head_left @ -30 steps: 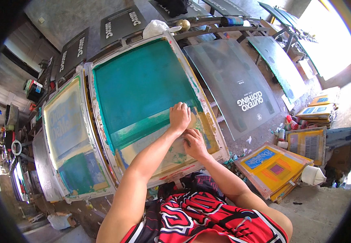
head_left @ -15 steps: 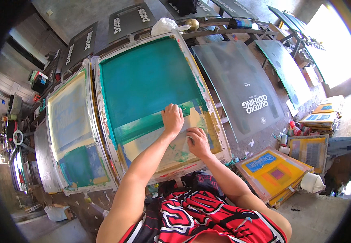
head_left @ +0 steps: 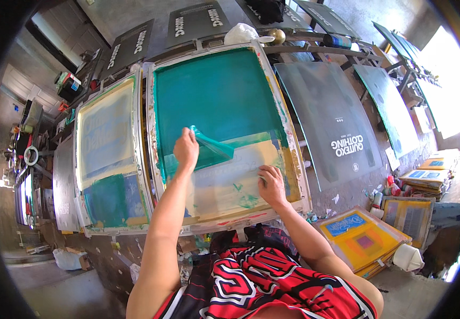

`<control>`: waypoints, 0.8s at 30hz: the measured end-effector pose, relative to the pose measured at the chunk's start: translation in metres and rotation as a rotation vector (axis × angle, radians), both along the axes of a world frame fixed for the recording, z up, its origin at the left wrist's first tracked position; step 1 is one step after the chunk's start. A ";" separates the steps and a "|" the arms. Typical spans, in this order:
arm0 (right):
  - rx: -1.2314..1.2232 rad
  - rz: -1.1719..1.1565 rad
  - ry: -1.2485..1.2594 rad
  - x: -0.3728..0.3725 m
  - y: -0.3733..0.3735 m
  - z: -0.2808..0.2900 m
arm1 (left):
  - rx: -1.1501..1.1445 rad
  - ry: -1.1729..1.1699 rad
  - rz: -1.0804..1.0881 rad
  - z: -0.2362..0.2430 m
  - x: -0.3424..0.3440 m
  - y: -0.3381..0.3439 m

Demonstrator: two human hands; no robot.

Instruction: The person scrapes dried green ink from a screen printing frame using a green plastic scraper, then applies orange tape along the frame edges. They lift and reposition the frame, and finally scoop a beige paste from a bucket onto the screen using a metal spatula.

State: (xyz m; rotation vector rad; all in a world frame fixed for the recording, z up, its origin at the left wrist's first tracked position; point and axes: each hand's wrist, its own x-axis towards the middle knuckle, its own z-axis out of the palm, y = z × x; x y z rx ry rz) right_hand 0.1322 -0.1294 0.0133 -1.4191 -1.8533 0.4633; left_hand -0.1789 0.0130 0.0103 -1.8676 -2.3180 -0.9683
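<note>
A wooden-framed printing screen coated with teal-green ink on its far part lies in front of me. Pinched in my left hand is one end of a glossy, translucent green-stained strip of tape. It slants off the mesh and folds over, over the boundary between green and pale areas. My right hand rests low on the pale right part of the screen, its fingers curled; what lies under them, if anything, is hidden. Green smears mark the pale mesh beside it.
A second, smaller framed screen stands at the left. Dark panels with white lettering lie right of and beyond the screen. Stacked yellow-orange screens and a white container are at lower right. A white plastic bag sits at the far edge.
My left hand has moved left, lifting the green strip off the mesh. The right hand has stayed near the screen's lower right, with fingers curled. The view has shifted slightly.
</note>
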 end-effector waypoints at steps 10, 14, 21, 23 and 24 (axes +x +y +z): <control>0.025 0.011 -0.051 -0.002 -0.001 -0.001 | 0.355 -1.324 0.412 0.014 -0.082 -0.030; 0.059 0.013 -0.058 -0.003 0.000 -0.003 | 0.219 -0.627 0.175 -0.001 -0.043 -0.064; 0.040 0.025 -0.137 -0.004 -0.002 -0.005 | 0.197 -0.274 -0.110 0.009 0.013 -0.083; 0.047 0.028 -0.147 -0.004 -0.002 -0.004 | 0.124 -0.418 -0.099 0.016 0.025 -0.082; 0.042 0.030 -0.157 -0.005 -0.003 -0.003 | 0.055 -0.460 -0.101 0.019 0.028 -0.082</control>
